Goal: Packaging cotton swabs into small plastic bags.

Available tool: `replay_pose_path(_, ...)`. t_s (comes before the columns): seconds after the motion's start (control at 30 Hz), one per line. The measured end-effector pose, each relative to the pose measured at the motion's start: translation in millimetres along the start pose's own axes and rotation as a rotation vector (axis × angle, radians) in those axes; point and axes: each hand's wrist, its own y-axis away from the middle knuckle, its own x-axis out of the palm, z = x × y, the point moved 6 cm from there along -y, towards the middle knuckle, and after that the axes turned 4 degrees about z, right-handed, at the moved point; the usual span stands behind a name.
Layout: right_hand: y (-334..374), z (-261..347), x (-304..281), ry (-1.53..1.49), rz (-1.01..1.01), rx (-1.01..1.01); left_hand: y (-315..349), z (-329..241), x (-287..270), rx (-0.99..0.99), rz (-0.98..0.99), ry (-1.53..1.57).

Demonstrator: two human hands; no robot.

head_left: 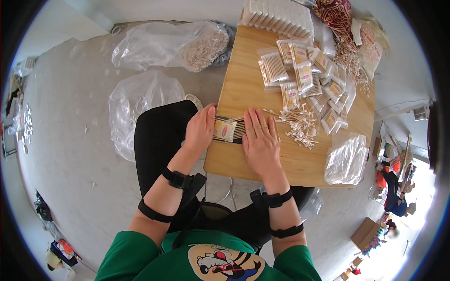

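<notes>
At the near left part of the table, a small clear bag (224, 130) with a yellow label lies on a dark strip. My left hand (200, 130) is at the table's left edge, fingers pressed together against the bag's left end; its grip is partly hidden. A row of cotton swabs (240, 127) reaches from the bag's right side under my right hand (260, 140). That hand lies palm down on them, fingers stretched out. Just right of it is a loose heap of cotton swabs (301, 125), some with white tips showing.
On the wooden table (243, 79), several filled swab packets (303, 75) are piled beyond the heap. A stack of packs (276, 18) stands at the far edge, empty clear bags (346, 159) at the near right corner. Large plastic sacks (173, 44) lie on the floor.
</notes>
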Motion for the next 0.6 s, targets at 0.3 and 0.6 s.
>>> replay_pose_path(0.3, 15, 26, 22, -0.027, -0.028, 0.294, 1, -5, -6, 0.003, -0.033, -0.154)
replay_pose_path(0.6, 14, 37, 23, -0.038, -0.048, 0.359, 0, 0, -8, 0.024, -0.04, -0.127)
